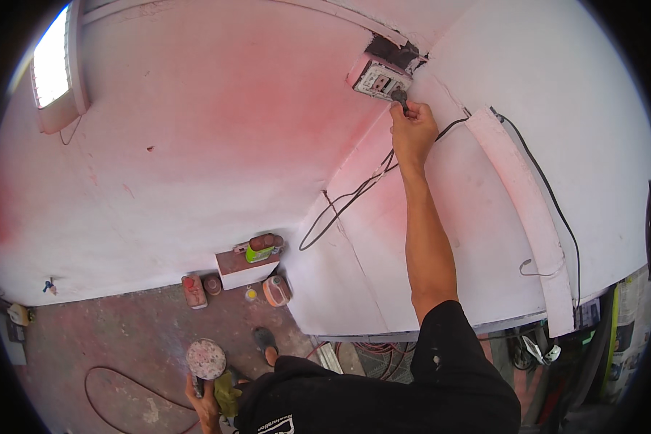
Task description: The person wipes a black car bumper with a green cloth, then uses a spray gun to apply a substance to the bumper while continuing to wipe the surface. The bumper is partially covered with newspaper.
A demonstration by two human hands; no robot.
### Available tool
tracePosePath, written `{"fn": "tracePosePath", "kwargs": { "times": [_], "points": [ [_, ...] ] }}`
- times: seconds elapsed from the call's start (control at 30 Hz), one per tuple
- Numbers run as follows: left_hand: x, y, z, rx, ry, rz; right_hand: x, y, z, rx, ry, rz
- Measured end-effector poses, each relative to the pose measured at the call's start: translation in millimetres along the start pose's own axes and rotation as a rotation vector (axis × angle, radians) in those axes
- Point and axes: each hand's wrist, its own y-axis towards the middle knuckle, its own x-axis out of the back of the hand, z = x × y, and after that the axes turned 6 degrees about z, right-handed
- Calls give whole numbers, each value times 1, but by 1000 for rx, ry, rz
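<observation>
My right hand (414,134) is raised to the wall at the upper right, its fingers closed round a black power plug (400,96). The plug is at the lower right edge of a pink-stained wall socket (380,78); whether its pins are inserted cannot be made out. A black cable (347,206) loops along the wall below the hand. Low at my left side, my left hand (207,406) grips the black handle of a green tool with a round, pink-speckled pad (206,359), which looks like a power polisher. Part of the tool is hidden by my body.
A pale conduit (517,173) runs down the right wall. A small box (244,270) with a green container (260,253) stands in the corner, near several cans and bottles. A thin hose (123,372) curves across the floor. Clutter crowds the lower right.
</observation>
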Motion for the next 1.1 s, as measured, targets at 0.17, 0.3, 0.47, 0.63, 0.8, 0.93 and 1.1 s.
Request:
{"fn": "tracePosePath", "kwargs": {
  "times": [0.17, 0.3, 0.47, 0.63, 0.8, 0.93, 1.1],
  "points": [
    [-4, 2, -38, 77, -94, 196, 20, 10, 9, 112, -122, 92],
    [-3, 10, -32, -17, -45, 233, 31, 19, 20, 158, -263, 167],
    [-4, 15, -34, -33, -27, 225, 37, 22, 31, 193, -419, 237],
    [-11, 13, -35, 0, -45, 158, 40, 28, 32, 241, -501, 301],
    [-9, 18, -23, 9, -61, 162, 45, 51, 30, 242, -534, 345],
    [-2, 20, -17, 40, -61, 168, 37, 40, 37, 217, -556, 309],
    [8, 20, 7, -28, 80, 73, 20, 31, 39, 219, -570, 247]
  ]
}}
